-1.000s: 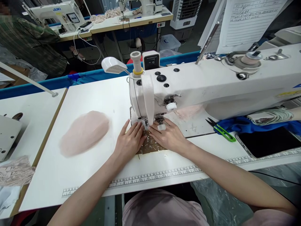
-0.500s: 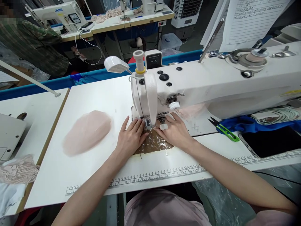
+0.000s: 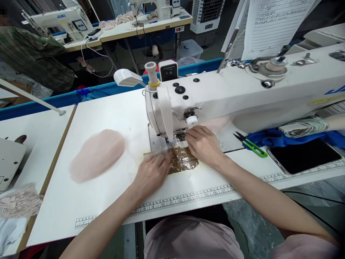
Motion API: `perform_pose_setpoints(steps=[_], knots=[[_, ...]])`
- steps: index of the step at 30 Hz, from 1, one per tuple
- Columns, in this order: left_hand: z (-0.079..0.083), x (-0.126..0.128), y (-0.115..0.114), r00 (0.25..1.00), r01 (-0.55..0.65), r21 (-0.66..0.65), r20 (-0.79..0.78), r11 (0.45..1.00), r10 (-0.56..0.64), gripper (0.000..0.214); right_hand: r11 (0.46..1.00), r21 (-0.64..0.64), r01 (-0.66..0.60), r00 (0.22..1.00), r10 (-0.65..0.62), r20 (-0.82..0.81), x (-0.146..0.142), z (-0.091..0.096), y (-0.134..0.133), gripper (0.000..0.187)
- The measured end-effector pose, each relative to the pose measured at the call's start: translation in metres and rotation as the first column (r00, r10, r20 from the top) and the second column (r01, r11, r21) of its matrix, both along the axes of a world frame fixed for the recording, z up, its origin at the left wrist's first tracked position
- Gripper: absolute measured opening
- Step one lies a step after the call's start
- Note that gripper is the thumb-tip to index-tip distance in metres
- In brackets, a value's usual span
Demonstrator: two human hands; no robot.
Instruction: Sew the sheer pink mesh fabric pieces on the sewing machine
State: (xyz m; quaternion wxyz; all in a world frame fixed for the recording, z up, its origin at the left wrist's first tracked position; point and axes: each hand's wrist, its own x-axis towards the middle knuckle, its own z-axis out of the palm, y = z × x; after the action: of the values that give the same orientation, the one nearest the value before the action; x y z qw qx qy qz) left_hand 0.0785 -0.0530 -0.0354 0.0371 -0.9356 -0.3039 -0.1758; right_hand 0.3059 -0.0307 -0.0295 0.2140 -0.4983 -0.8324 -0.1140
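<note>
Left hand (image 3: pixel 153 171): fingers bunched and bent, motion-blurred, at the left edge of the shiny brown patch (image 3: pixel 185 162); whether they grip anything I cannot tell. Right hand (image 3: pixel 205 145): fingers close together, curled beside the needle area, tips partly hidden; I cannot make out a hold. Sewing machine (image 3: pixel 210 97): head directly beyond both hands, hindering my view of the needle; pink cloth (image 3: pixel 219 124), partly covered, under its arm. To the left, well apart: one pale pink oval piece (image 3: pixel 98 154), flat on the white table (image 3: pixel 121 108). To the right: green-handled snips (image 3: pixel 254 147), blades toward the machine; blue cloth (image 3: pixel 269 138); black-screened phone (image 3: pixel 304 155). Near edge: printed ruler (image 3: pixel 185 199). Far left: lace bundle (image 3: pixel 20 201). Beyond: co-worker in checked shirt (image 3: pixel 35 57).
</note>
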Motion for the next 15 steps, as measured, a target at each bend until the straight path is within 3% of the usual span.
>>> perform_pose_setpoints(steps=[2,3,4,6,9,12,15], knots=[[0.005,-0.003,-0.002,0.973,0.213,-0.087,0.114,0.973,-0.203,0.043,1.000,-0.007,-0.013,1.000,0.013,-0.013,0.000,0.000,-0.001,0.026],[0.008,-0.006,-0.001,0.961,0.244,-0.110,0.164,0.964,-0.224,0.046,1.000,-0.017,-0.019,1.000,0.019,-0.019,0.000,0.000,-0.001,0.026],[0.010,-0.008,0.002,0.964,0.208,-0.125,0.195,0.970,-0.181,0.047,0.999,-0.031,-0.023,0.999,0.023,-0.027,0.000,0.000,-0.001,0.026],[0.012,-0.013,0.009,0.986,-0.017,-0.145,0.161,0.989,0.040,0.040,0.997,-0.073,-0.027,0.998,0.024,-0.053,-0.001,-0.001,-0.002,0.026],[0.011,-0.019,0.018,0.941,-0.338,-0.135,-0.070,0.932,0.331,0.029,0.989,-0.137,-0.051,0.992,0.034,-0.121,-0.003,-0.002,-0.004,0.024],[0.010,-0.020,0.017,0.909,-0.402,-0.150,-0.188,0.903,0.373,0.032,0.979,-0.184,-0.086,0.982,0.052,-0.183,-0.007,-0.003,-0.008,0.023],[0.013,-0.016,0.011,0.930,-0.365,-0.256,-0.144,0.895,0.338,0.036,0.965,-0.238,-0.107,0.967,0.045,-0.249,-0.012,-0.003,-0.011,0.024]])
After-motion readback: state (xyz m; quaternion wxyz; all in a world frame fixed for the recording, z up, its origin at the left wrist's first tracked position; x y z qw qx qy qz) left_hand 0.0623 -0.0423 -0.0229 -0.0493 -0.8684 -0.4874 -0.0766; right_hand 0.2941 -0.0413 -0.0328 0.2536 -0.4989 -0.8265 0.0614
